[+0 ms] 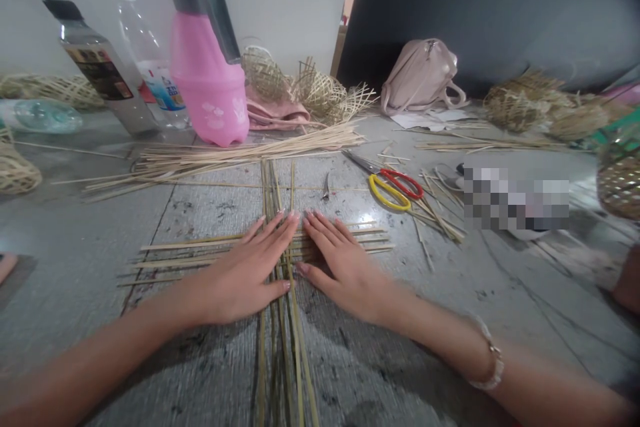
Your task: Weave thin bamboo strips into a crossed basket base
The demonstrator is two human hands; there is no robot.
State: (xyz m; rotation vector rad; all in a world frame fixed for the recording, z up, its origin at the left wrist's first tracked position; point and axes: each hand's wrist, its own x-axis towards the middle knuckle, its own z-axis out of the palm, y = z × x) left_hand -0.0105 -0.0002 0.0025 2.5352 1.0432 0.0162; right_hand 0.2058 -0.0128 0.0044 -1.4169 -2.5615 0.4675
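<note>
Now both palms press flat, fingers together: left hand (247, 273) and right hand (340, 263) pin crossed thin pale bamboo strips (280, 247); likely weaving the base, next strip needs threading.

Head view, forward-down, close above floor (450, 347)
</note>
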